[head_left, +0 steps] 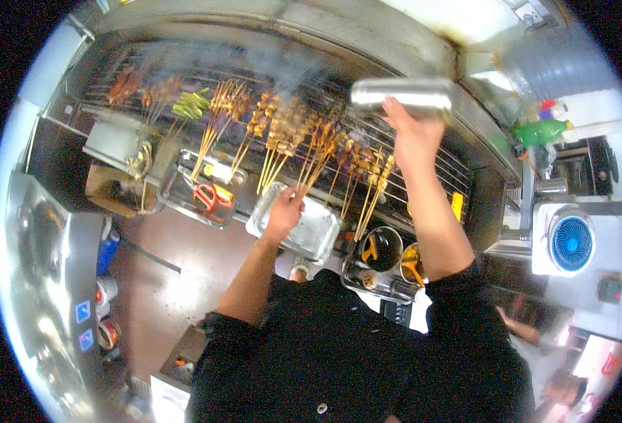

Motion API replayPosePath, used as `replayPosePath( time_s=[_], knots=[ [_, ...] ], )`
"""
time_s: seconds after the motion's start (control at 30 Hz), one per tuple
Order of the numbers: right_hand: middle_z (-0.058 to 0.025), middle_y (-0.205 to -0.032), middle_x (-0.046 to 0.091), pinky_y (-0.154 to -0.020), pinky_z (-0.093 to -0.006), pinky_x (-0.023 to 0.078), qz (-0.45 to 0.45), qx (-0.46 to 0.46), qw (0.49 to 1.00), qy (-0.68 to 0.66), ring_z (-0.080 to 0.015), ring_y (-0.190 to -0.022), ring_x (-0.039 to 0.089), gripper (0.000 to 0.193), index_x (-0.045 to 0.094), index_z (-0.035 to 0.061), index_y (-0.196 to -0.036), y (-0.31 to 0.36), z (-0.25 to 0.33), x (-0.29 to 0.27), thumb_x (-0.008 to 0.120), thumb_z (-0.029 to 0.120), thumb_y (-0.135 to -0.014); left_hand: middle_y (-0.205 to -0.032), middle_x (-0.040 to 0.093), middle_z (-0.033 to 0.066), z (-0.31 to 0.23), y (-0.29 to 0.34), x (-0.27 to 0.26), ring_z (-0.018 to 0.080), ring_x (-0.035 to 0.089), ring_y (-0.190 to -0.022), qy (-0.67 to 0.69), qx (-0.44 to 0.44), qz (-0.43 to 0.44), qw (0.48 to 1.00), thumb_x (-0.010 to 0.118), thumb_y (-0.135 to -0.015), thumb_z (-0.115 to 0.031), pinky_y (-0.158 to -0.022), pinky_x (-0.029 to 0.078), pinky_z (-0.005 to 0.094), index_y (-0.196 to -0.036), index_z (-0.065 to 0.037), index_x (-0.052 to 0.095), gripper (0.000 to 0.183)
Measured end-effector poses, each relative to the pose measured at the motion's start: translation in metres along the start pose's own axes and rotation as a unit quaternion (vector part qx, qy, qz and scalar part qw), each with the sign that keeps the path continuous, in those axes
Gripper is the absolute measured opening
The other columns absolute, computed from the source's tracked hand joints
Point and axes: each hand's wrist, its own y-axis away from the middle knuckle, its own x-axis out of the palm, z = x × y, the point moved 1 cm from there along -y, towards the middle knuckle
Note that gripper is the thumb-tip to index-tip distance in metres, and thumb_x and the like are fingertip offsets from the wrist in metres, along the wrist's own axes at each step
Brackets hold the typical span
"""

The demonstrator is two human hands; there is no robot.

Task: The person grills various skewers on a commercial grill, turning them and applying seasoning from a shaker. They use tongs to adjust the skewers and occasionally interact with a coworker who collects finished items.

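Observation:
My left hand [285, 213] is closed round the stick ends of a bunch of meat skewers [323, 146], whose browned tops lie over the smoking grill. It is above a shiny metal tray [309, 229]. Up at the right, my right hand [417, 137] grips a silvery metal canister [403, 97], tipped on its side over the grill and smeared by motion. Whether anything falls from it cannot be made out. More skewers of browned pieces [281, 130] lie left of the held bunch, and others [371, 173] lie right of it, with sticks pointing toward me.
Along the near edge of the grill [438, 151] stands a tray [216, 220] with red-handled scissors [205, 199]. Green skewered vegetables [191, 105] lie farther left. Pots with yellow-handled tools, including a dark pot [381, 248], stand right. A fan [570, 241] and another person's arm [517, 326] are at the right.

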Motion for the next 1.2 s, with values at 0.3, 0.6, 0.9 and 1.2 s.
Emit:
replayPosePath(
  time_s=[0.3, 0.6, 0.9, 1.2],
  knots=[
    [-0.0106, -0.108, 0.070, -0.095, -0.0359, 0.053, -0.050, -0.059, 0.996, -0.052, -0.0207, -0.106, 0.065, 0.043, 0.063, -0.0026, -0.115, -0.006, 0.006, 0.015, 0.083, 0.000, -0.077, -0.073, 0.065, 0.0093, -0.010, -0.008, 0.000, 0.0128, 0.049, -0.042, -0.008, 0.064, -0.055, 0.996, 0.050, -0.101, -0.028, -0.038, 0.036, 0.0299, -0.115, -0.004, 0.060, 0.030],
    [-0.0103, -0.112, 0.069, -0.097, -0.0365, 0.052, -0.073, 0.069, 0.992, -0.071, -0.0233, -0.102, 0.066, 0.046, 0.062, -0.0019, -0.120, 0.000, 0.004, 0.011, 0.082, 0.006, -0.079, -0.070, 0.060, 0.0043, -0.011, -0.024, -0.006, 0.0102, 0.044, -0.046, -0.001, 0.016, 0.019, 1.000, 0.054, -0.099, -0.023, -0.042, 0.035, 0.0284, -0.109, -0.002, 0.062, 0.025],
    [-0.0142, -0.115, 0.066, -0.098, -0.0397, 0.052, -0.133, 0.056, 0.989, 0.034, -0.0261, -0.104, 0.066, 0.062, 0.055, -0.0060, -0.126, 0.038, 0.014, -0.034, 0.085, 0.013, -0.075, -0.063, 0.050, -0.0010, -0.006, -0.025, -0.020, 0.0093, 0.047, -0.047, 0.043, -0.049, 0.100, 0.993, 0.059, -0.100, -0.024, -0.038, 0.037, 0.0272, -0.102, -0.005, 0.065, 0.020],
    [-0.0133, -0.115, 0.068, -0.099, -0.0372, 0.051, -0.155, 0.119, 0.978, 0.072, -0.0248, -0.106, 0.066, 0.047, 0.062, -0.0023, -0.116, 0.063, -0.015, -0.090, 0.083, 0.009, -0.077, -0.081, 0.069, 0.0196, -0.029, 0.052, -0.035, 0.0289, 0.068, -0.066, -0.508, -0.077, 0.188, 0.837, 0.065, -0.091, -0.047, -0.059, 0.053, 0.0386, -0.089, 0.005, 0.067, 0.052]
  ],
)
